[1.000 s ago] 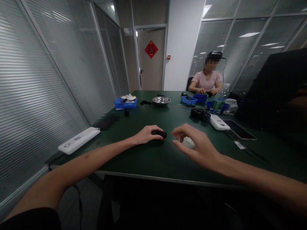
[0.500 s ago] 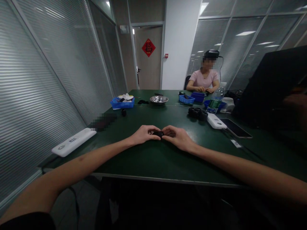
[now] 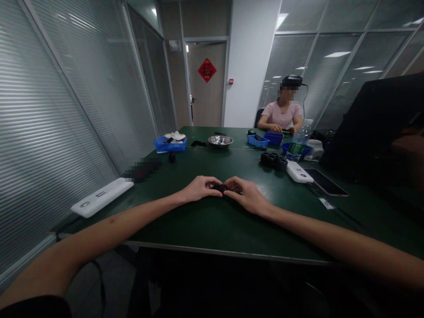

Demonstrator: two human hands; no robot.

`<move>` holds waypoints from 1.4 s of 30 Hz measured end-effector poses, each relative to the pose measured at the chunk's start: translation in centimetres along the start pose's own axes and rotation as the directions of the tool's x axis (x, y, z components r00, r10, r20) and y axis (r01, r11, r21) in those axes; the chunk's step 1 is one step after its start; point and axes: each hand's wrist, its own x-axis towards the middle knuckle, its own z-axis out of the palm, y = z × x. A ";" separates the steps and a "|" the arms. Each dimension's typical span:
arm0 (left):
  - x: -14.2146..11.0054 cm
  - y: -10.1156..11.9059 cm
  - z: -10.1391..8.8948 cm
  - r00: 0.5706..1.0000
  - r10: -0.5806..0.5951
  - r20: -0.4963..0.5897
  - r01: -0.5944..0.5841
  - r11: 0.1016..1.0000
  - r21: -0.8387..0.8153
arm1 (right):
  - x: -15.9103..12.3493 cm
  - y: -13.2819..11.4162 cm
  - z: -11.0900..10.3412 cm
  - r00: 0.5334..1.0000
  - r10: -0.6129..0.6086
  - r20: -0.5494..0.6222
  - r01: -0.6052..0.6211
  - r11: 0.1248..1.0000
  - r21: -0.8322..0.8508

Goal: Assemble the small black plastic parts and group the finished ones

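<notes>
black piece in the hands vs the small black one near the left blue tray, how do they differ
The held piece is between the left hand and right hand; the loose piece sits untouched on the table. The hands partly cover the held piece, while the loose piece is unblocked. Both are black.

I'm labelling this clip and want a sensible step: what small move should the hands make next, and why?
I'd probably have the right hand pinch the black object firmly while the left hand steadies it: the left thumb and fingers hold it, and the right fingertips are at its right end, though their exact contact is unclear.
</notes>
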 end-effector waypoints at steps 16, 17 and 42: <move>-0.3 0.2 0.5 0.987 0.151 -0.056 -0.143 0.980 0.136 | 0.1 0.8 0.1 0.997 -0.043 -0.057 0.048 0.993 0.104; -0.3 0.1 0.4 0.989 0.139 -0.043 -0.133 0.983 0.124 | 0.1 0.8 0.1 0.997 -0.037 -0.064 0.044 0.994 0.105; -0.2 0.1 0.2 0.997 0.080 -0.024 -0.077 0.992 0.096 | -0.4 0.8 -0.1 0.998 -0.045 -0.037 0.046 0.999 0.017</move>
